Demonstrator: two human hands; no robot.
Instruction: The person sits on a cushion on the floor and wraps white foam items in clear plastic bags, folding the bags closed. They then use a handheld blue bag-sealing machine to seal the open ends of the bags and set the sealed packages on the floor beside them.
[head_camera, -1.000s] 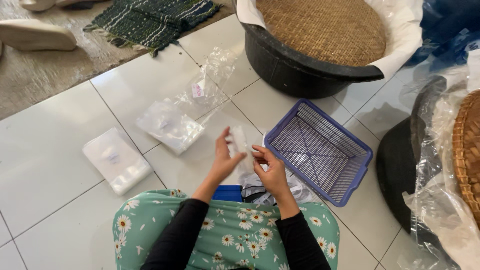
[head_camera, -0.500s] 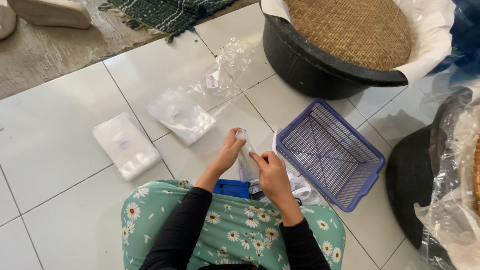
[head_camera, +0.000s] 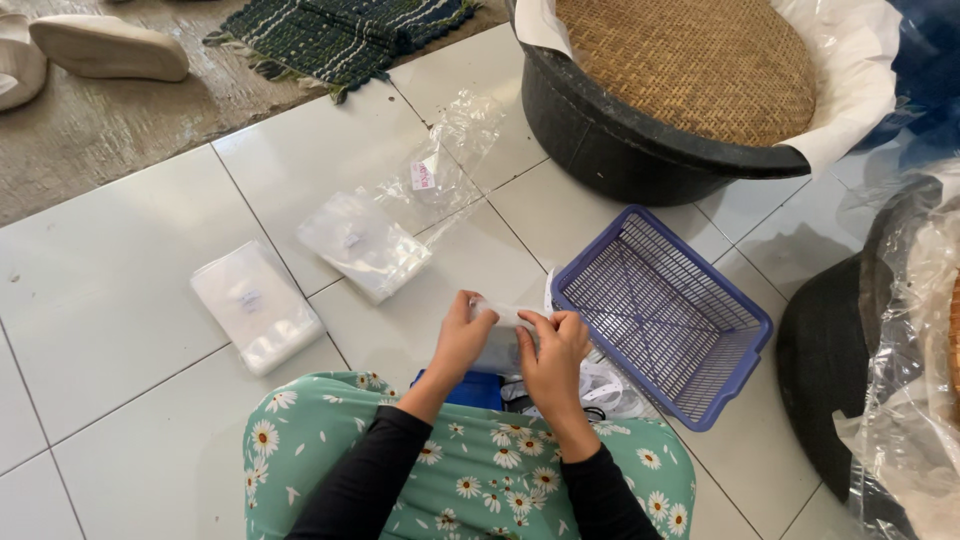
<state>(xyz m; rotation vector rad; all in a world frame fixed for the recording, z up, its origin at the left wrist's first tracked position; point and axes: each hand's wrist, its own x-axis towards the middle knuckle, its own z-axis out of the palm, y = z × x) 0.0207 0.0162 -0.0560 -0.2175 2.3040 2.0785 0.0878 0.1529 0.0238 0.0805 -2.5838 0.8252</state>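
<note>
Between both hands, a small clear plastic bag (head_camera: 503, 330) looks crumpled.

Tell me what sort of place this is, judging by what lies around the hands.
Probably a home floor used for hand-packing goods. The person sits on white floor tiles, both hands on a small clear bag, beside stacks of clear bags, a purple basket and a black tub holding a woven tray.

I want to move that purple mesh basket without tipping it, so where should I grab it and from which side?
Probably take the purple basket by its thick rim at the near corner, coming from the right hand's side. The rim is solid where the walls are thin mesh, it sits flat and open-topped on the tiled floor, and that corner lies closest.
</note>
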